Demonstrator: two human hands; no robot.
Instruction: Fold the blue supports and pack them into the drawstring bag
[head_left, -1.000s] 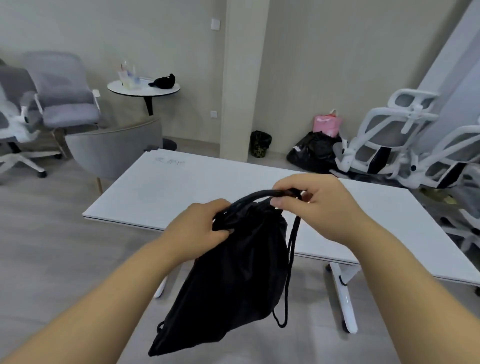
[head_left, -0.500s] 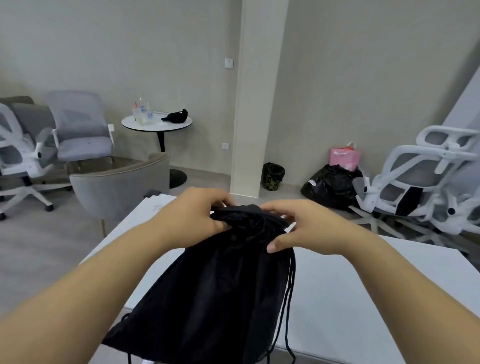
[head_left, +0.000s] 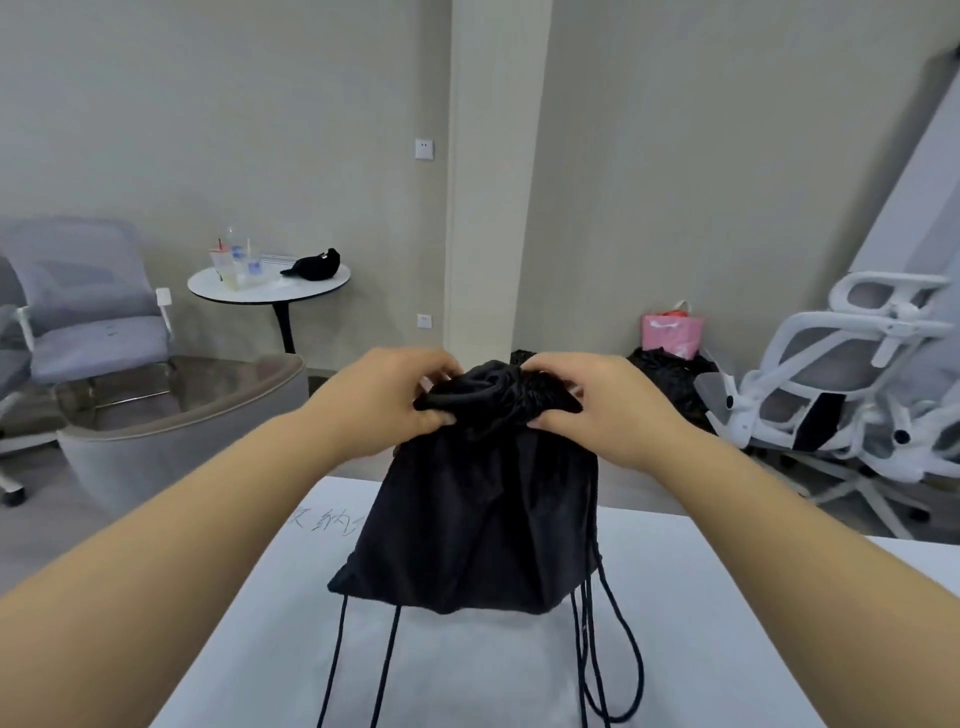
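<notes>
The drawstring bag (head_left: 478, 509) hangs upright above the white bench (head_left: 727, 623), near its far edge, mouth up. The left hand (head_left: 387, 402) and right hand (head_left: 597, 408) pinch its gathered mouth.

We see the black drawstring bag (head_left: 478, 514) held upright above the table, its mouth gathered into a bunched, puckered top. Its soft, matte fabric body hangs in loose folds, wider toward the bottom. Thin black cords (head_left: 613, 654) dangle from its lower corners in long loops.
</notes>
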